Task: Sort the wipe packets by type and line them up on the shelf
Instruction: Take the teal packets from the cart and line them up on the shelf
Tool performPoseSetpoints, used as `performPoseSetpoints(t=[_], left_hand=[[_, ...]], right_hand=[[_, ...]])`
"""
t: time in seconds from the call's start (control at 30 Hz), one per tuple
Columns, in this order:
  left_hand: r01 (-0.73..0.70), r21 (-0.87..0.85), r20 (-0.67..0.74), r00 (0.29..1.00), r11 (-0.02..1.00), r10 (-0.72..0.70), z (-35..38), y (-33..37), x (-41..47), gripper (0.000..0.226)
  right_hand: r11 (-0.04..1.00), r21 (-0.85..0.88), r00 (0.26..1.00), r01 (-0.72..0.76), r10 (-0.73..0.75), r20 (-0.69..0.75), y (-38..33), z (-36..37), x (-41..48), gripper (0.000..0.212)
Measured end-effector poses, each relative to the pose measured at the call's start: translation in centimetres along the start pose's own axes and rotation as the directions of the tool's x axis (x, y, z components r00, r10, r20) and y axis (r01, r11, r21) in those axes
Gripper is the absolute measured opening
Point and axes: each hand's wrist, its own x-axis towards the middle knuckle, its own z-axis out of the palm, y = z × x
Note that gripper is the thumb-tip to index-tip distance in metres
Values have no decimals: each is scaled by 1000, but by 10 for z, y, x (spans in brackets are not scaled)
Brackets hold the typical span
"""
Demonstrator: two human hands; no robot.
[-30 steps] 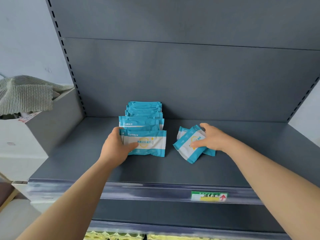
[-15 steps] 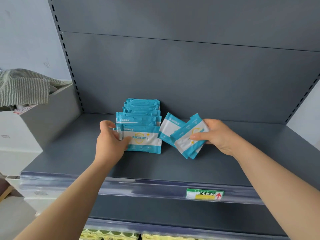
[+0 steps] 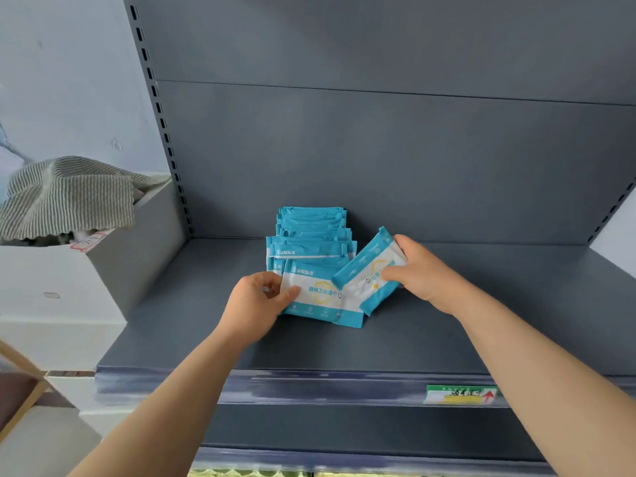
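Right hand (image 3: 423, 273) pinches a blue-and-white foil wipe packet (image 3: 370, 273), its long axis slanting up between 1 and 2 o'clock, above the grey metal shelf (image 3: 481, 321). Left hand (image 3: 256, 301) grips the 9 o'clock end of the front packet (image 3: 323, 297), which lies 9-to-3 and heads the packet row (image 3: 311, 228) running toward 12. Fingers hide the slanted packet's far end; its print is unreadable.

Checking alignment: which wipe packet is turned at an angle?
The tilted packet in the right hand, lying diagonally over the front packet; the row behind sits square.
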Motion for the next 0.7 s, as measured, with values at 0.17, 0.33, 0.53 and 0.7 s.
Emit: performPoseSetpoints(t=[0.17, 0.33, 0.53, 0.7], left_hand=[[-6, 0, 49, 999, 1000, 6, -6, -10, 4, 22], [-10, -130, 90, 996, 991, 22, -8, -13, 5, 21], [36, -296, 202, 979, 955, 26, -17, -12, -2, 39], [-60, -100, 207, 975, 993, 80, -19, -16, 0, 30]], right_hand=[[996, -57, 996, 71, -67, 66, -18, -22, -17, 43], [997, 7, 988, 81, -82, 133, -33, 4, -13, 91], [920, -326, 959, 217, -139, 246, -44, 62, -4, 88], [850, -426, 950, 310, -257, 179, -42, 75, -6, 90]])
